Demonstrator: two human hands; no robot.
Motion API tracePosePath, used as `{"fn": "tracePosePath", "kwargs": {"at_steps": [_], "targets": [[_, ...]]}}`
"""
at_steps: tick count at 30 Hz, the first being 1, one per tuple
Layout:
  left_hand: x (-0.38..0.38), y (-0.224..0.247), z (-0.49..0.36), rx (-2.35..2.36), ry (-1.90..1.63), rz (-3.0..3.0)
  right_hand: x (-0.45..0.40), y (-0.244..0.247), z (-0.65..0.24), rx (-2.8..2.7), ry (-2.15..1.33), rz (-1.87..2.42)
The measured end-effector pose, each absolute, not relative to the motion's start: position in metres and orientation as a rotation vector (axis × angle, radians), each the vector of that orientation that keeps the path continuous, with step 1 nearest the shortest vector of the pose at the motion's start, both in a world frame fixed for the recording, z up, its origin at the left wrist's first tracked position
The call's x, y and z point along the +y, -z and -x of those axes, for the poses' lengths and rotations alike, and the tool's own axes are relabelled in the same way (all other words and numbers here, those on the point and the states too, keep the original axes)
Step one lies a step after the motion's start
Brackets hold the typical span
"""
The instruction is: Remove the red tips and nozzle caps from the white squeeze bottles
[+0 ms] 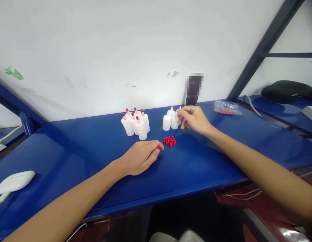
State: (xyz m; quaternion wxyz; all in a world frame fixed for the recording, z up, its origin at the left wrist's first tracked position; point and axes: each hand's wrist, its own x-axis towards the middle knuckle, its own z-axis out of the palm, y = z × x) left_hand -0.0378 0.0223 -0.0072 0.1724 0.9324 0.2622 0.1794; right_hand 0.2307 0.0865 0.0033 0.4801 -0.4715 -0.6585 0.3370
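My left hand [143, 156] pinches a small red cap [158, 147] between thumb and finger, low over the blue table. Just right of it lies a cluster of loose red caps [170, 141]. My right hand [192, 118] has its fingers at the nozzle of a white bottle at the right of a small group of white bottles [167, 122]; that bottle is partly hidden behind the fingers. Left of these, several white bottles [141, 129] with red tips stand close together.
Against the wall leans a dark phone [191, 100]. A clear bag [227, 108] with red pieces lies at the back right of the blue table [95, 134]. A white device [16, 182] with a cable sits at the left; a black object [284, 91] is far right.
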Motion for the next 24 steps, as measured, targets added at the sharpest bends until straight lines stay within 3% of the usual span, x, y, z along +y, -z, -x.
{"fn": "tracePosePath", "kwargs": {"at_steps": [24], "targets": [[0.0216,0.0073,0.0377,0.683,-0.548,-2.669,0.0914,0.0012,-0.2334,-1.701,-0.520,1.246]]}}
